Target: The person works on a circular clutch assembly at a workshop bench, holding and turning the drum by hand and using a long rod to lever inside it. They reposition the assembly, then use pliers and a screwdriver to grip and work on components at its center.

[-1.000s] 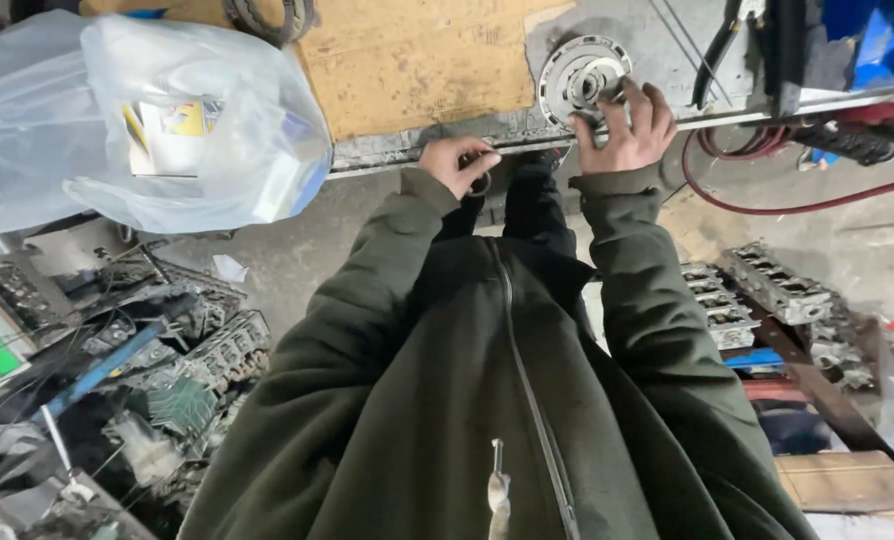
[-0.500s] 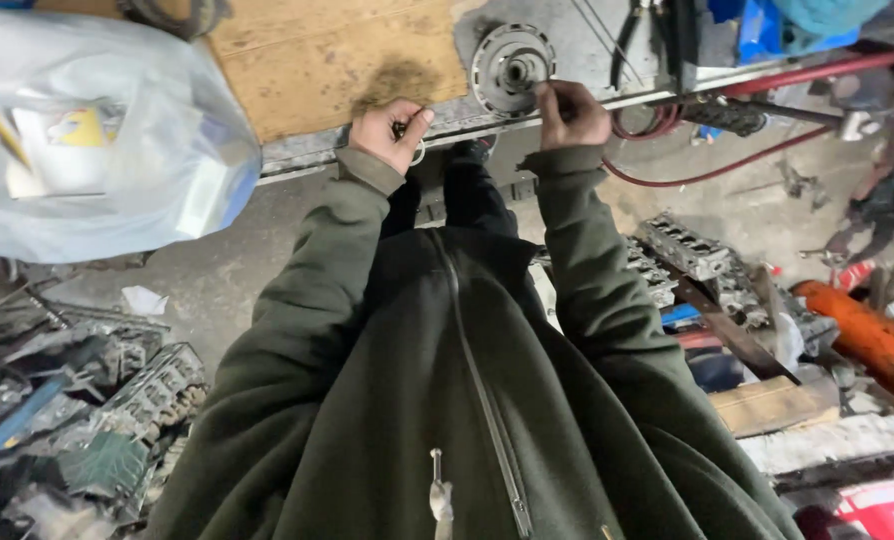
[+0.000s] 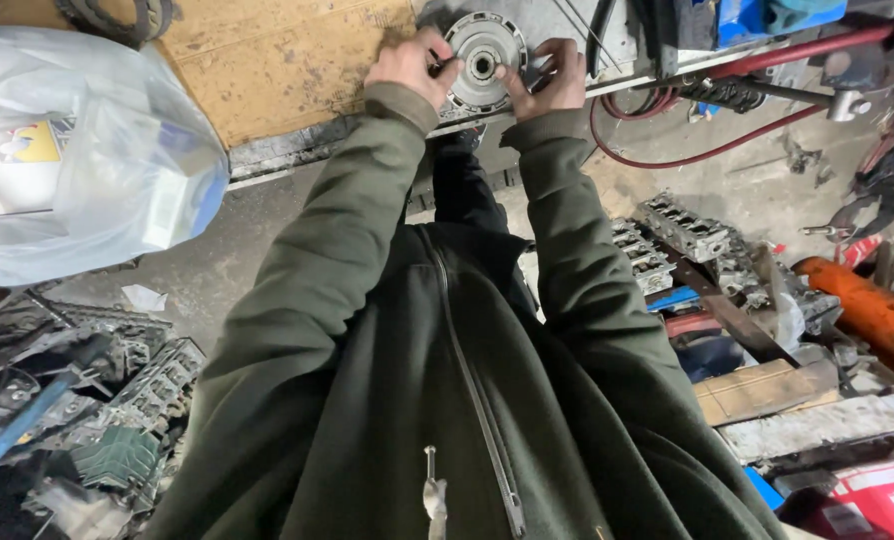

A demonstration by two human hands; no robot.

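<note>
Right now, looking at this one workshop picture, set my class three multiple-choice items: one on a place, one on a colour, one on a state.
1. Where does the clear plastic bag lie?
A. On the picture's left, beside the wooden board
B. Under the orange cylinder
C. On the person's sleeve

2. What colour is the hose looping off the bench edge?
A. Yellow
B. Red
C. White

3. How do the hands stand to the round metal part?
A. Both hang at the person's sides
B. Only one touches it
C. The left hand and the right hand flank it, fingers on its rim

Answers: 1 A, the bag fills the left edge next to the board. 2 B, the loop is dark red. 3 C, a hand grips each side of the disc.
</note>
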